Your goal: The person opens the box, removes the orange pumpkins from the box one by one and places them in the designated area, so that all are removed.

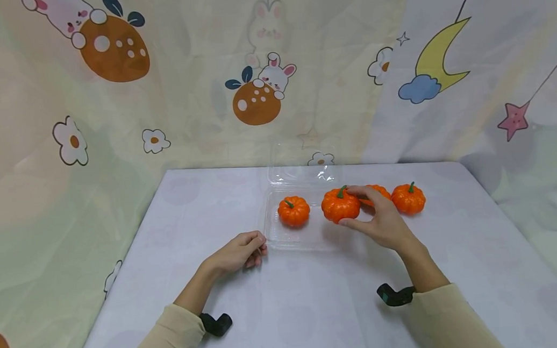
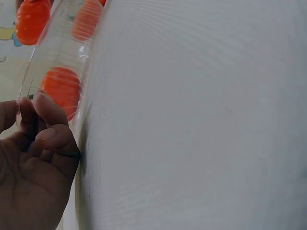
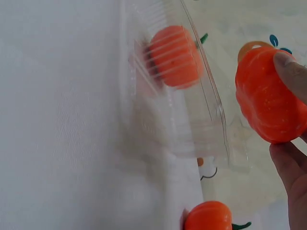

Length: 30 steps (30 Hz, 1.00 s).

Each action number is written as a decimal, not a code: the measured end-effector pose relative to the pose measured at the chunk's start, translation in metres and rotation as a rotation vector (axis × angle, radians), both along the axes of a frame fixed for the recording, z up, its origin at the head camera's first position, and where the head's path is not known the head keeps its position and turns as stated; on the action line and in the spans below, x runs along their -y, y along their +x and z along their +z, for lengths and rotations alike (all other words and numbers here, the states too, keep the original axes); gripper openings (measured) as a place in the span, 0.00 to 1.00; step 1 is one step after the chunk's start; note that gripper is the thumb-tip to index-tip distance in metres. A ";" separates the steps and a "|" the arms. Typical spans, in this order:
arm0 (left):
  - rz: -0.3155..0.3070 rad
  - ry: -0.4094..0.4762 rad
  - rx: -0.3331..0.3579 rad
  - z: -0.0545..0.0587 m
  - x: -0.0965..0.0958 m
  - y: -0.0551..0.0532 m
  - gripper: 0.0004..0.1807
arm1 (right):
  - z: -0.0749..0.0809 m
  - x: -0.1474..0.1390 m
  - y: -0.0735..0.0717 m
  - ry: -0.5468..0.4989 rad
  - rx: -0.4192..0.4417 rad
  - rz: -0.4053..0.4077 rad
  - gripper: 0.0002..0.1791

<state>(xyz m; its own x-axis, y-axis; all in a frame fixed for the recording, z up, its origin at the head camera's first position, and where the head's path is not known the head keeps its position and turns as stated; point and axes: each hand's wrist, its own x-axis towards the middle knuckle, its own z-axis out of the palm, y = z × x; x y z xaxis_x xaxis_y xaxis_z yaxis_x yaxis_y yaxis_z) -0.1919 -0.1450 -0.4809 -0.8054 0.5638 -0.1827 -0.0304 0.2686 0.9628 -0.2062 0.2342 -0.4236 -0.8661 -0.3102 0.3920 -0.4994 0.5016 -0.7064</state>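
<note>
A clear plastic clamshell box sits on the table with its lid raised at the back. Inside its left part lies a small orange pumpkin with a green stem. My left hand pinches the box's left rim near the front corner; the left wrist view shows the rim between thumb and fingers. Over the right part of the box, my right hand holds a second orange pumpkin between thumb and fingers. In the right wrist view, this held pumpkin is above the box's rim.
Two more orange pumpkins stand right of the box: one is partly hidden behind my right hand, the other is farther right. A white cloth covers the table. Behind hangs a printed curtain.
</note>
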 end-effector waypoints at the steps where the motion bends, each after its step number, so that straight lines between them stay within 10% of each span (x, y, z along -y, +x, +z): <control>1: 0.000 -0.001 0.001 0.000 0.000 0.000 0.17 | -0.001 -0.003 0.000 -0.002 -0.007 -0.009 0.39; 30: -0.001 -0.018 0.015 -0.001 0.000 -0.002 0.18 | -0.003 -0.092 -0.001 -0.004 -0.155 -0.195 0.39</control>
<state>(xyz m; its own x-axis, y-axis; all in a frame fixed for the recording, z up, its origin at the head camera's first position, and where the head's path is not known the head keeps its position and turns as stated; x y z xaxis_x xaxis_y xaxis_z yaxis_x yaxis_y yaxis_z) -0.1943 -0.1454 -0.4818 -0.8017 0.5615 -0.2051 -0.0445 0.2862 0.9571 -0.2067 0.3261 -0.4266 -0.8390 -0.1412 0.5255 -0.4957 0.5966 -0.6312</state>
